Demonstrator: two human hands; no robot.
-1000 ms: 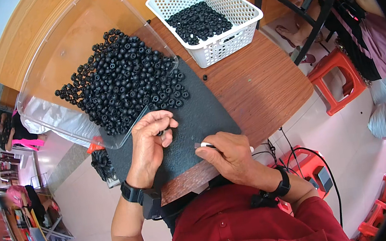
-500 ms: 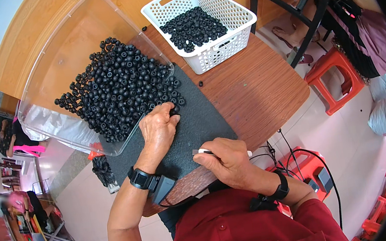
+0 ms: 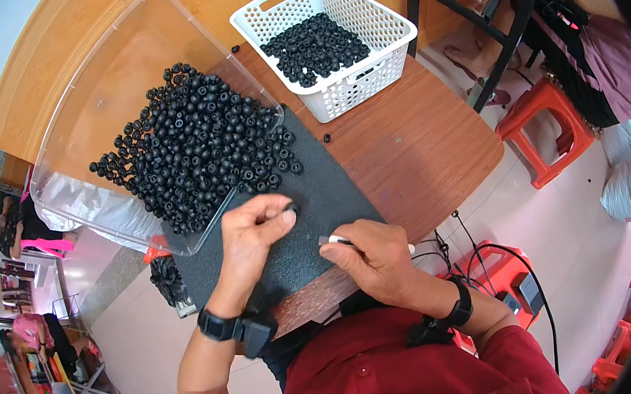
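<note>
In the head view, I see that the left hand (image 3: 245, 233) has drawn back from the lower right edge of the heap of black pieces (image 3: 195, 145), where it was reaching half a second ago. It now sits near the centre of the frame, thumb and forefinger pinched on one small black piece (image 3: 291, 209). I take that to mean a single piece has been picked out and brought nearer the tool. The piece looks roundish and is partly covered by the fingertips, so I can't tell its long axis or which way any hole faces.

Just right of centre, the right hand (image 3: 374, 257) is curled closed around a white-handled bladed tool (image 3: 334, 239). Its long axis runs nearly across the frame, dipping slightly rightward; the blade points left, toward the left hand, apart from the piece. Both hands are over the dark mat (image 3: 329, 176).
</note>
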